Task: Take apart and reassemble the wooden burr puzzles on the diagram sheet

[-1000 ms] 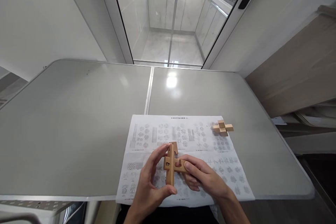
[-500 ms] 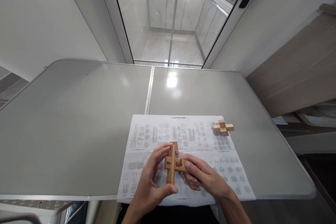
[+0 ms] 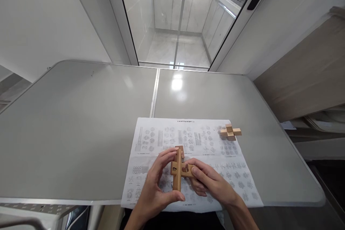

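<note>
My left hand [image 3: 154, 183] is closed around a long wooden puzzle bar [image 3: 177, 179], fingers at its far end and thumb at its near end. A notched wooden piece [image 3: 186, 170] with a dark mark on its left end crosses the bar at about mid-length. My right hand [image 3: 212, 181] pinches this crosspiece at its right end between thumb and fingers. Another wooden piece [image 3: 180, 149] shows at the far end of the bar, partly behind it. Together they form a cross held above the printed sheet [image 3: 161, 201]. How the pieces interlock inside is hidden.
An assembled wooden cross puzzle [image 3: 230, 132] stands on the sheet's far right corner. The grey table [image 3: 81, 125] has a metal seam [image 3: 155, 93] down its middle. Beyond its far edge is a glass door [image 3: 175, 18], and a wooden panel [image 3: 304, 61] stands at the right.
The cross of pieces is turned slightly in my hands, and the far piece and the gap in the crosspiece look a little different. Both hands keep their grip. The view has shifted slightly.
</note>
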{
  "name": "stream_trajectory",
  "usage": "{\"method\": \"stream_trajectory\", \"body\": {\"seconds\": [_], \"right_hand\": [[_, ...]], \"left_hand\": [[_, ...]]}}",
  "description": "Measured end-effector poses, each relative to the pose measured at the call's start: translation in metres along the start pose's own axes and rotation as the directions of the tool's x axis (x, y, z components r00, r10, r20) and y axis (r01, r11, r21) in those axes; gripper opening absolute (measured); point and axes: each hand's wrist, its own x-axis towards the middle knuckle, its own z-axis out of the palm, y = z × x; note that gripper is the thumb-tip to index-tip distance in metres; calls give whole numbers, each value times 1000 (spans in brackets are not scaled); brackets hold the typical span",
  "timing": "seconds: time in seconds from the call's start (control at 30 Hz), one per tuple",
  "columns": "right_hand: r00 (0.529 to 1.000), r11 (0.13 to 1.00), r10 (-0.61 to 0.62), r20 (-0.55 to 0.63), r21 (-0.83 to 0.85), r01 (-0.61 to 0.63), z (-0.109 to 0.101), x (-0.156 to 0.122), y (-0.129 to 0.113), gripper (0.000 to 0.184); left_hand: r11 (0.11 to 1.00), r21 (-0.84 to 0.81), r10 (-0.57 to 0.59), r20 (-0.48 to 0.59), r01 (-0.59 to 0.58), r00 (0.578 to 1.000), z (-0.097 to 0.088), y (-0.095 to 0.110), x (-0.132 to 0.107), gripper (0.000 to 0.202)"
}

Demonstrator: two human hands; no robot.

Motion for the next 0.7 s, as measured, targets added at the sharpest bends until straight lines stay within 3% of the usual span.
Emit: {"method": "stream_trajectory", "body": {"seconds": [0.33, 0.7], "right_hand": [[1000, 1000, -22, 16, -5, 22, 0, 0, 1, 39], [999, 999, -17, 34, -40, 18, 2, 0, 5, 37]], "left_hand": [[998, 61, 6, -52, -3, 999, 2, -6, -4, 80], [1000, -9, -12, 42, 13, 999, -1, -1, 0, 81]]}}
